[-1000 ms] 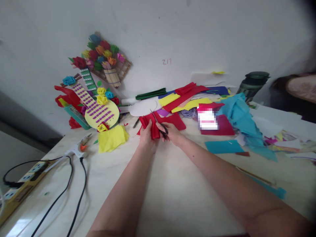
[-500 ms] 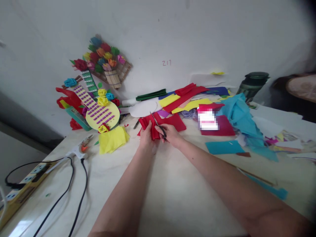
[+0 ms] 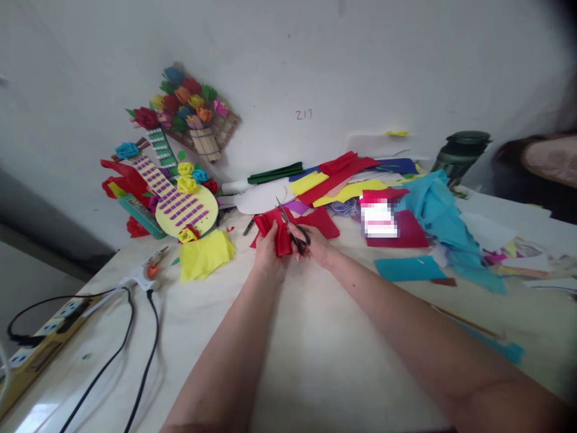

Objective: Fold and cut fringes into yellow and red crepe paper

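My left hand (image 3: 267,252) is closed round a bunched piece of red paper (image 3: 276,231), held just above the table. My right hand (image 3: 314,243) grips black-handled scissors (image 3: 293,231), fingers through the loops. The blades point up and to the left into the top of the red paper. More red paper (image 3: 322,221) lies flat on the table right behind both hands.
Sheets of coloured paper (image 3: 351,180) pile up at the back, with blue tissue (image 3: 439,216) to the right. A paper guitar (image 3: 178,201) and a flower bouquet (image 3: 193,114) lean on the wall. Yellow paper (image 3: 205,252), a glue gun (image 3: 148,270), a power strip (image 3: 40,337) and cables lie left. A dark bottle (image 3: 462,153) stands back right.
The scissors' blades have shifted slightly to the right and more upright in the red paper. The left hand keeps its hold in the same place.
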`<state>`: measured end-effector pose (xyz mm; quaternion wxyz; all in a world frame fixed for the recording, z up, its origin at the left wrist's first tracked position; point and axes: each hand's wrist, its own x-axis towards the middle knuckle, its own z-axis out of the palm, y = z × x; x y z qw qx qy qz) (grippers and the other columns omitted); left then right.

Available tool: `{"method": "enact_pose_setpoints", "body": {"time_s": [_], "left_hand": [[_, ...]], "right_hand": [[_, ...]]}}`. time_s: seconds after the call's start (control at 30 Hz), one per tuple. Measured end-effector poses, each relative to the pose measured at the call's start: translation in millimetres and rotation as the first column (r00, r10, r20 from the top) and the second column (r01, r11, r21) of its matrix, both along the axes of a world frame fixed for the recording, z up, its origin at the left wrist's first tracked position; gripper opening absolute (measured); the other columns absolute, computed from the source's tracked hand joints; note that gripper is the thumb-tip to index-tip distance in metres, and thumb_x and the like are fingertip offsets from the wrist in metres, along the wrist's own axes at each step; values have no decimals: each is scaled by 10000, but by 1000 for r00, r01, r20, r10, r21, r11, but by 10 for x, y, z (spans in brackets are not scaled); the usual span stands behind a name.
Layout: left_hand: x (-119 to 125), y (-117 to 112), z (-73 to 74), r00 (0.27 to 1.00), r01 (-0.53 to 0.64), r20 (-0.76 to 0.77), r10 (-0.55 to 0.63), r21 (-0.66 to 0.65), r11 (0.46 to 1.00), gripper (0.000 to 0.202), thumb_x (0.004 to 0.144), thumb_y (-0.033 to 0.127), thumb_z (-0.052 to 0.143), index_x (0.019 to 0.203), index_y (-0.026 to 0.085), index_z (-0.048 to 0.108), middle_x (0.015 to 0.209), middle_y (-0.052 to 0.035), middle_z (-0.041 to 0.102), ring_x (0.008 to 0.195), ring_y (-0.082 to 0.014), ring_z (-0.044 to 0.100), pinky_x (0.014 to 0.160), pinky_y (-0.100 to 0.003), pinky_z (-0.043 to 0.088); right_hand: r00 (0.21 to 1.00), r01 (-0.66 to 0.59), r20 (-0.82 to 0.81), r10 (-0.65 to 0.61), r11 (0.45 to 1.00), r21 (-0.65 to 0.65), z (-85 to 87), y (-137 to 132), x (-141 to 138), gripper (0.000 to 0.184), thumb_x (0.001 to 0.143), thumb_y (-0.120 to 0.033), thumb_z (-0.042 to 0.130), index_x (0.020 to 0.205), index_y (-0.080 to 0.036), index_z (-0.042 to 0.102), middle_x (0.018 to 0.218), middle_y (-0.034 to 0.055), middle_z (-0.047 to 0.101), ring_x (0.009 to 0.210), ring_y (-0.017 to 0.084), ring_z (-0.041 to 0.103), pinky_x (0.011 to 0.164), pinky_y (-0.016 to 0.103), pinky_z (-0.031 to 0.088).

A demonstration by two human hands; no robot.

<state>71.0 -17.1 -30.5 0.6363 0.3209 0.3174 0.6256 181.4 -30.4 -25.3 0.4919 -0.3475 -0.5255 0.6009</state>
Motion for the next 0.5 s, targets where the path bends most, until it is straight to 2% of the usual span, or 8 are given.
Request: {"method": "enact_pose_setpoints", "body": {"time_s": [0.1,0.5], "left_hand": [[9,-22,20,1000,17,-6,-17,1,1000,244,693,358,606,759,149,498,542,-19,586,374,-136,526,386,-258,447],[20,-8,14,999,-35,12,35,-9,999,225,677,311,624,768,144,504,581,-23,602,426,-148,561,425,-268,467]], "right_hand": [[1000,-2,18,2,1000,-9,15,-6,8,438,669,-575,540,779,-151,523,453,-40,517,310,66,450,259,157,208],[1000,-14,-5,14,1000,-13,35,3,29,410,649,-554,571,716,-157,494,442,-51,501,297,57,426,271,162,176]]}}
